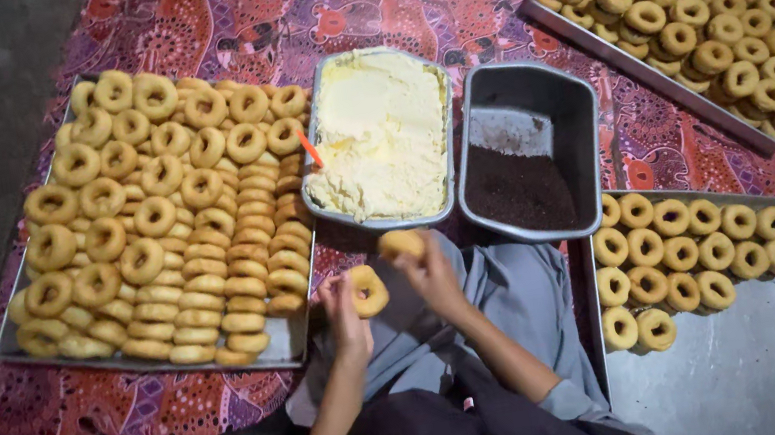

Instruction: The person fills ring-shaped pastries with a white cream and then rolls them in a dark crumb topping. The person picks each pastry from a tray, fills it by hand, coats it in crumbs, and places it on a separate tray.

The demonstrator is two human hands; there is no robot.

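Both hands work close together over the person's lap; the left hand (344,299) is curled shut around a ring doughnut (368,290), pinching its rim so the hole faces up, while the right hand (427,267) is closed on a second doughnut (401,243), lifted just beside the near edge of the cream tin (347,215). Around them, from largest down: a patterned purple cloth (357,0) covers the floor; a big tray (290,347) on the left is heaped with plain doughnuts; a half-filled tray (761,357) lies to the right, its rings in neat rows; another tray (585,38) sits further off; the tin of pale cream has an orange spreader (310,150) stuck in it; a dark tin (585,109) beside it holds chocolate sprinkles (517,191). Each doughnut looks light, soft and crumbly, likely to dent if squeezed; the outer rim seems the safest grip, fingers spread lightly.
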